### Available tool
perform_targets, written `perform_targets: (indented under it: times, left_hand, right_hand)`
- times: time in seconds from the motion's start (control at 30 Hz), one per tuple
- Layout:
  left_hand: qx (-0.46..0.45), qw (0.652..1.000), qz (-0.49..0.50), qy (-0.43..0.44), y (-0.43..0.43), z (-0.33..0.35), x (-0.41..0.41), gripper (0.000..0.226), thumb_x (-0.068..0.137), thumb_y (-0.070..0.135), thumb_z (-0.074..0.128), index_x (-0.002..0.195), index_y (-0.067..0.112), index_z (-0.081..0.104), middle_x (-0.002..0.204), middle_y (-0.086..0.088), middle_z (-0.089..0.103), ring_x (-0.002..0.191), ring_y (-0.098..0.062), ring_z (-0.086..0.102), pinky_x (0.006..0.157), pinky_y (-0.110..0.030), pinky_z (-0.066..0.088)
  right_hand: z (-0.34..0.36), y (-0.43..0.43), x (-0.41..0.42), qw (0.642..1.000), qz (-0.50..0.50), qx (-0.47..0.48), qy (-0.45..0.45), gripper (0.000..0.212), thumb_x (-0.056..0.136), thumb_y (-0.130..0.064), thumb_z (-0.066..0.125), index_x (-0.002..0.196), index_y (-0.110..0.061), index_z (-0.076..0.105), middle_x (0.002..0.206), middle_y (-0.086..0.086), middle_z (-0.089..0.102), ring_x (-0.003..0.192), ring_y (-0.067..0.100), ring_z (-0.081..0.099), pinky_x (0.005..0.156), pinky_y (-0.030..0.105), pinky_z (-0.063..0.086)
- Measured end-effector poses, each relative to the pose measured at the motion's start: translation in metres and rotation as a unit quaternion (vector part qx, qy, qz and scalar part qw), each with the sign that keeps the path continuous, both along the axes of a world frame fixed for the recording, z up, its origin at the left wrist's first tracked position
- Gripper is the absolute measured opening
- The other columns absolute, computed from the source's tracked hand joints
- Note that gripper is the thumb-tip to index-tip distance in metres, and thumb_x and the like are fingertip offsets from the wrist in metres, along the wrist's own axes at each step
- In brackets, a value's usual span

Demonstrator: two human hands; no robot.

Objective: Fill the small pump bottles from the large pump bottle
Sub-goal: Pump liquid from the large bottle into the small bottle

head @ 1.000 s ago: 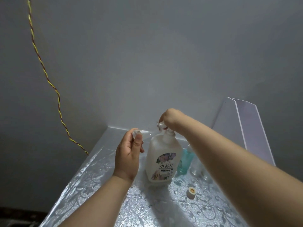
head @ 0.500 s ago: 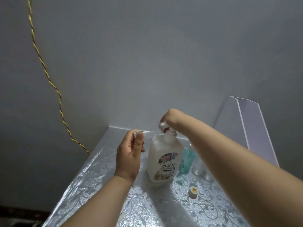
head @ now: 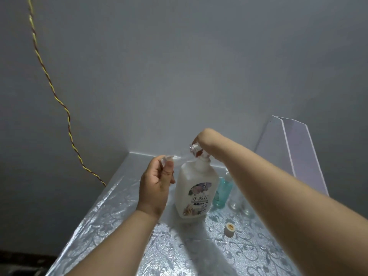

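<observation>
Gripping pump (head: 194, 149) of big bottle (head: 196, 188) in right hand (head: 207, 138), holding small bottle (head: 166, 159) at spout in left hand (head: 157, 184); pump seemingly rising again, still mid-fill.

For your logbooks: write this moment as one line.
left hand: holds small clear bottle | right hand: grips large bottle's pump

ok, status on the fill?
Left hand holds small clear bottle by the spout. Right hand grips large pump bottle top. Nothing between; loose cap aside.
</observation>
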State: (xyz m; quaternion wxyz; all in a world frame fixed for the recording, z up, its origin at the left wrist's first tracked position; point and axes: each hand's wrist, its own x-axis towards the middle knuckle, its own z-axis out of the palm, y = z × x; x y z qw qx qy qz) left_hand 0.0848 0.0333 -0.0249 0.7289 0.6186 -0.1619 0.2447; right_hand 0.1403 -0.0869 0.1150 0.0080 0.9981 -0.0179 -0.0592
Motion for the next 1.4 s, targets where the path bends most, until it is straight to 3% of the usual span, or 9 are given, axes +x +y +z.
perform_targets:
  times: [0.33,0.47,0.63,0.77,0.93,1.03,1.17,1.3,1.4]
  left_hand:
    - [-0.028,0.999,-0.045,0.004,0.001,-0.001,0.0,0.038,0.077,0.062,0.053,0.103,0.035,0.058,0.069,0.009,0.058,0.066,-0.012,0.053,0.062,-0.021,0.046]
    - [-0.021,0.999,-0.046,0.004,0.001,-0.001,0.0,0.048,0.078,0.063,0.051,0.106,0.025,0.058,0.07,0.008,0.058,0.065,-0.012,0.053,0.063,-0.024,0.045]
    - [-0.016,0.999,-0.036,0.0,0.0,-0.004,0.003,0.047,0.08,0.062,0.049,0.104,0.022,0.059,0.065,0.008,0.055,0.063,-0.012,0.051,0.062,-0.023,0.045]
    - [-0.014,0.999,-0.034,0.005,-0.001,-0.004,0.002,0.047,0.08,0.063,0.047,0.102,0.023,0.059,0.063,0.009,0.054,0.062,-0.011,0.05,0.062,-0.022,0.044]
    - [-0.012,0.999,-0.03,0.009,0.002,0.0,-0.001,0.047,0.078,0.063,0.048,0.103,0.025,0.059,0.064,0.01,0.056,0.063,-0.011,0.051,0.061,-0.02,0.044]
    - [-0.011,1.0,-0.028,0.001,0.002,0.0,-0.002,0.047,0.079,0.062,0.048,0.103,0.024,0.059,0.064,0.009,0.056,0.063,-0.011,0.052,0.061,-0.019,0.044]
    - [-0.013,0.999,-0.032,-0.004,0.001,0.0,-0.001,0.039,0.08,0.063,0.046,0.098,0.03,0.06,0.064,0.008,0.054,0.062,-0.011,0.051,0.061,-0.019,0.044]
    - [-0.008,0.999,-0.032,-0.004,0.0,0.0,0.0,0.026,0.079,0.062,0.046,0.092,0.044,0.059,0.062,0.007,0.054,0.061,-0.01,0.05,0.059,-0.018,0.044]
    - [-0.008,0.999,-0.033,0.001,0.002,0.0,-0.002,0.03,0.078,0.064,0.046,0.092,0.042,0.06,0.063,0.007,0.054,0.062,-0.01,0.05,0.061,-0.02,0.044]
  right_hand:
    - [0.009,0.003,-0.007,0.999,-0.048,0.005,0.017,0.036,0.097,-0.019,0.049,0.131,-0.008,0.056,0.11,0.005,0.061,0.091,0.018,0.053,0.07,0.022,0.041]
    - [0.012,0.008,-0.002,0.999,-0.009,-0.032,0.031,0.036,0.099,-0.013,0.043,0.132,-0.003,0.054,0.131,0.006,0.059,0.108,0.023,0.059,0.093,0.029,0.046]
    - [0.004,0.002,0.005,0.988,0.065,-0.136,0.018,0.035,0.096,-0.01,0.045,0.129,-0.004,0.057,0.13,0.017,0.059,0.09,0.016,0.054,0.06,0.024,0.045]
    - [-0.001,0.0,0.015,0.987,0.005,-0.143,0.073,0.037,0.091,-0.021,0.058,0.126,-0.01,0.06,0.132,0.007,0.06,0.102,0.016,0.059,0.085,0.026,0.045]
    - [0.012,0.007,0.001,0.983,-0.023,-0.159,0.086,0.032,0.098,-0.025,0.046,0.111,-0.001,0.061,0.101,0.006,0.063,0.083,0.02,0.052,0.084,0.026,0.042]
    - [0.018,0.008,0.006,0.979,-0.002,-0.192,0.073,0.028,0.096,-0.029,0.05,0.106,-0.006,0.061,0.099,0.0,0.064,0.099,0.023,0.06,0.093,0.029,0.046]
    - [0.011,0.009,0.013,0.972,-0.005,-0.197,0.127,0.03,0.097,-0.023,0.047,0.108,0.002,0.058,0.073,0.002,0.05,0.054,0.015,0.051,0.048,0.02,0.041]
    - [0.003,0.003,0.014,0.976,0.012,-0.198,0.09,0.038,0.092,-0.016,0.058,0.129,-0.009,0.058,0.124,0.006,0.063,0.1,0.024,0.06,0.084,0.027,0.046]
    - [-0.001,0.006,0.011,0.977,0.016,-0.197,0.074,0.037,0.092,-0.024,0.059,0.126,-0.011,0.062,0.127,0.004,0.063,0.097,0.021,0.059,0.081,0.025,0.046]
